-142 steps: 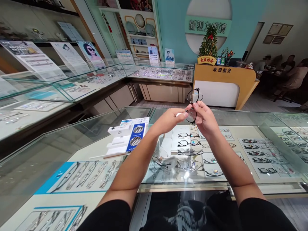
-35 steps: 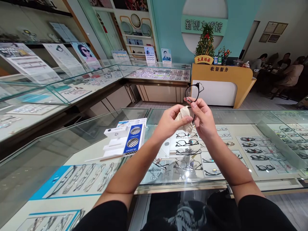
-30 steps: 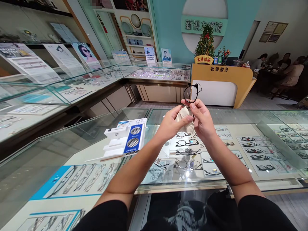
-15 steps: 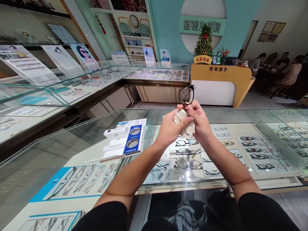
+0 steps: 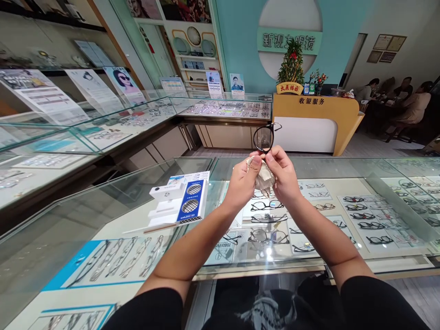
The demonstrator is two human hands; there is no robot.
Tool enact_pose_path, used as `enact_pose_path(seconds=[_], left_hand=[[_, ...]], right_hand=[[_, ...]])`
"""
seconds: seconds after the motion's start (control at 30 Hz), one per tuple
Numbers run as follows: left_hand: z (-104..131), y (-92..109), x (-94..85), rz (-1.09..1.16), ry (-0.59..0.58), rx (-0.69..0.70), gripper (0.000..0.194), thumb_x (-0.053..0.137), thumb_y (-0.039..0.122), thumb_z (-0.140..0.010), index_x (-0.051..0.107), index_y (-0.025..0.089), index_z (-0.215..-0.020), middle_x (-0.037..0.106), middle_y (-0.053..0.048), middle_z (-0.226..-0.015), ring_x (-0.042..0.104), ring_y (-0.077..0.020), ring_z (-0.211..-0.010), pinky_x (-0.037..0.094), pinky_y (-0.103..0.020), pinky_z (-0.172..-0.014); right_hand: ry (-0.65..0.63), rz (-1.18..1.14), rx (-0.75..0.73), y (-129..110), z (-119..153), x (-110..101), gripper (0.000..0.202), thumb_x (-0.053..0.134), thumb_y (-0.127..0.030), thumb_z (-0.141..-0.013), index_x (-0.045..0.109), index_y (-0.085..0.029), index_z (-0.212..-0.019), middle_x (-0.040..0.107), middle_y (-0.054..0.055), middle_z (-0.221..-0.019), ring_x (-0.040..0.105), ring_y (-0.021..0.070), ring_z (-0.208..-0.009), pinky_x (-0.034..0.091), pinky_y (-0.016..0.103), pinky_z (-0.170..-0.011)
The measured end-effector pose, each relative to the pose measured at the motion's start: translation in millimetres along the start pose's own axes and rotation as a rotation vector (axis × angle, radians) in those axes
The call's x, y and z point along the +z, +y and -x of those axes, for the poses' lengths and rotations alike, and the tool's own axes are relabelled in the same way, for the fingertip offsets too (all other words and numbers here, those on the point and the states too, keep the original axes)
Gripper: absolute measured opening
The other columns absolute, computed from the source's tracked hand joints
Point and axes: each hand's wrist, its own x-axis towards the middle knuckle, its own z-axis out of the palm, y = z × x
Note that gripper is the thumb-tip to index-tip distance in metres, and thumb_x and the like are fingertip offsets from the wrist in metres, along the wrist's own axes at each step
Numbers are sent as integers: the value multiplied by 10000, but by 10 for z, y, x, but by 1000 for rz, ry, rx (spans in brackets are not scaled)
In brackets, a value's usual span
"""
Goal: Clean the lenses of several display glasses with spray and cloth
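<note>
Black-rimmed eyeglasses [image 5: 263,139] are held up on end above the glass counter, one round lens showing over my fingers. The lower part of the glasses is hidden by my hands and a cream cloth [image 5: 264,178]. My left hand [image 5: 244,178] is closed, pinching the cloth with its thumb against the lower part of the glasses. On the other side, my right hand [image 5: 283,174] grips the glasses with thumb and fingers, and the cloth hangs down between both palms.
Below my hands, the glass display counter [image 5: 233,268] holds several rows of eyeglasses [image 5: 266,205]. A white and blue display box [image 5: 189,201] stands on it to the left. Further off are another showcase [image 5: 223,97], a yellow cashier desk [image 5: 349,112] and seated people [image 5: 414,105].
The glasses have turned slightly and moved a little left, with a temple now showing to the right. My left thumb has shifted up, and the cloth looks more bunched.
</note>
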Motion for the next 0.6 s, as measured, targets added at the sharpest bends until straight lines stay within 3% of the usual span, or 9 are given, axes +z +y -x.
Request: enact_pose_path(seconds=[0.13, 0.2, 0.37, 0.47, 0.6], left_hand=[[-66, -75, -76, 109, -135, -96, 744, 777, 868, -767, 747, 205, -1104, 763, -73, -1093, 699, -216, -1088, 545, -270, -860], [-84, -74, -117, 120, -194, -121, 737, 790, 834, -786, 738, 223, -1195, 770, -77, -1160, 705, -226, -1147, 550, -276, -901], [-69, 35, -168, 38, -306, -116, 642, 847, 709, -822, 731, 167, -1146, 735, -49, -917, 661, -162, -774, 528, -257, -690], [-27, 64, -119, 51, -262, -101, 639, 914, 658, -769, 698, 169, -1118, 704, -32, -904, 636, -147, -747, 516, -241, -658], [32, 21, 7, 84, -118, -9, 644, 899, 681, -775, 676, 194, -1132, 705, -45, -991, 663, -164, -852, 555, -256, -759]], right_hand=[[19, -18, 10, -49, -44, -27, 508, 923, -647, -733, 595, -280, -858, 742, -23, -878, 711, 172, -896, 601, 313, -854], [11, -42, 12, -82, -56, -32, 514, 927, -632, -733, 572, -281, -855, 750, -19, -878, 733, 190, -948, 616, 332, -876], [17, -61, 25, -109, -53, -36, 520, 932, -609, -741, 546, -278, -846, 760, -21, -883, 747, 188, -929, 621, 332, -871], [23, -93, 54, -84, -36, -12, 510, 949, -596, -725, 572, -275, -847, 758, -25, -889, 734, 176, -898, 619, 327, -868], [41, -143, 44, -33, -3, 41, 492, 961, -570, -718, 584, -277, -836, 734, -37, -883, 736, 170, -927, 615, 317, -895]])
